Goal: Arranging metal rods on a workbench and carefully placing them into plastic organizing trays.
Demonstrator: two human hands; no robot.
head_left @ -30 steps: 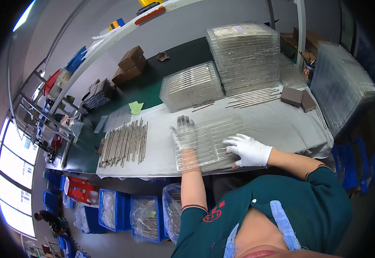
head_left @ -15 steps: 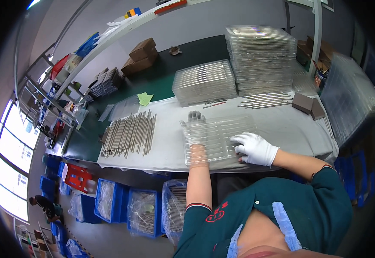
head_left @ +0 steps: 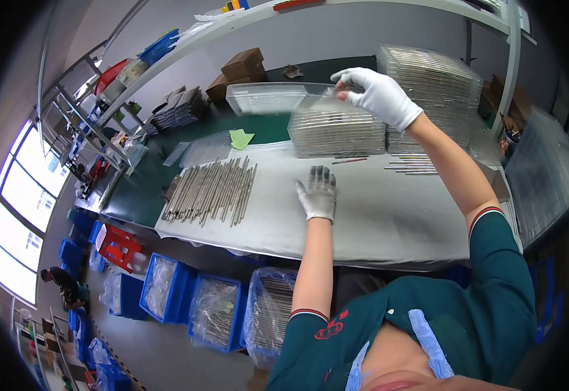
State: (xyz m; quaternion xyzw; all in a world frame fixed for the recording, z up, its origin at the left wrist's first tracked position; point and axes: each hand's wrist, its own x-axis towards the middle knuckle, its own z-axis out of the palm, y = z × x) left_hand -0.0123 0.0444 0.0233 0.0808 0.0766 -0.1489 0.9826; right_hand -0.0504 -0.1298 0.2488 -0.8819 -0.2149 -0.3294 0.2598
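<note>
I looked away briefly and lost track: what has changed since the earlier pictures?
The right hand has lifted the clear tray away toward the far side, holding its right end. The left hand, earlier seen through it, now lies uncovered on the white cloth. The rod pile and tray stacks stayed put.

We wear a dark green shirt (head_left: 421, 287) with short sleeves (head_left: 503, 251); the shirt's cuffs (head_left: 483, 219) carry red and white bands. A red emblem (head_left: 327, 331) marks the shirt's left chest, and light-blue strips (head_left: 430, 342) edge the shirt's open neck. Beyond the shirt's sleeves, our gloves (head_left: 387, 101) are white, the left one's fingers (head_left: 320, 174) greyed.
</note>
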